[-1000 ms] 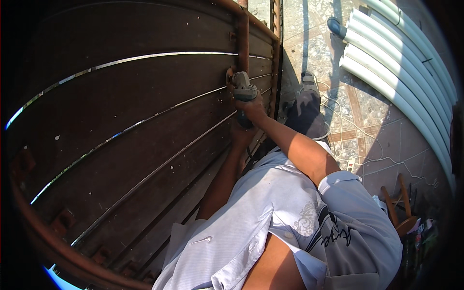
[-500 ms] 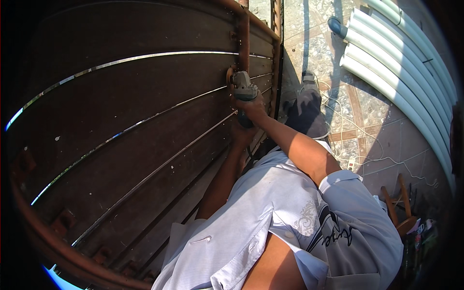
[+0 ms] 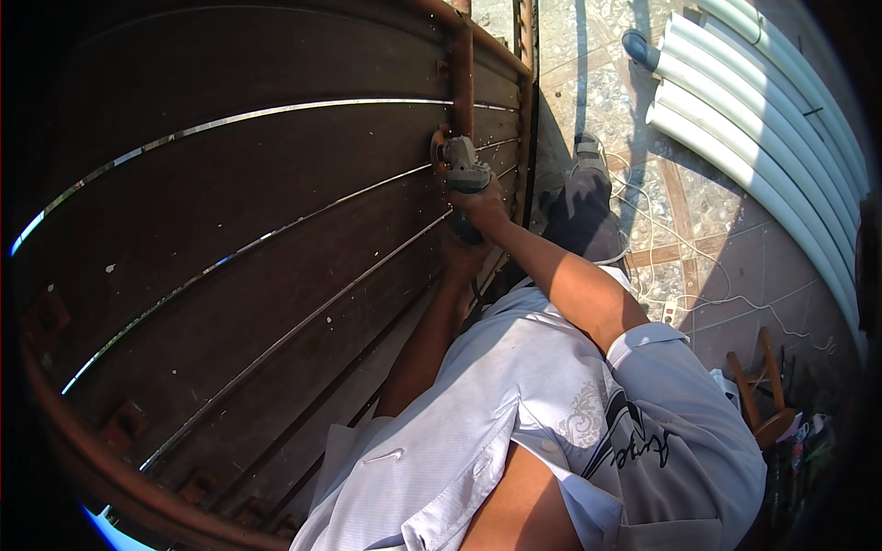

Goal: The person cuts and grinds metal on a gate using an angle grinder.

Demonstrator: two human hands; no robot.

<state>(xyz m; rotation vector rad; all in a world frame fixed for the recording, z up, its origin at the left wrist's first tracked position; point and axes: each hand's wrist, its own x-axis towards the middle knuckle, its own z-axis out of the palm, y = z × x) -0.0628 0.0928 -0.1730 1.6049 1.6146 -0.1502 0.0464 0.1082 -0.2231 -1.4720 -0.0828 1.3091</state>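
An angle grinder (image 3: 467, 174) with a grey head and dark body is held in both hands at the upright brown metal post (image 3: 462, 87). Its orange-brown disc (image 3: 437, 150) is beside the post; I cannot tell whether they touch. My right hand (image 3: 481, 204) is closed round the grinder's body just behind the head. Lower down, my left hand (image 3: 462, 254) is wrapped about the rear of the body, its fingers mostly hidden in shade. A dark brown slatted panel (image 3: 303, 193) in a rusty metal frame fills the left side.
White pipes (image 3: 735, 119) lie stacked on the tiled floor (image 3: 588, 64) at the right, near a dark pipe elbow (image 3: 636, 48). A pale cord (image 3: 703, 241) and a power strip (image 3: 670, 310) lie behind my leg. A wooden stool (image 3: 767, 413) stands at the lower right.
Almost nothing differs. The view has shifted very slightly, and both hands keep the angle grinder at the same spot by the post.
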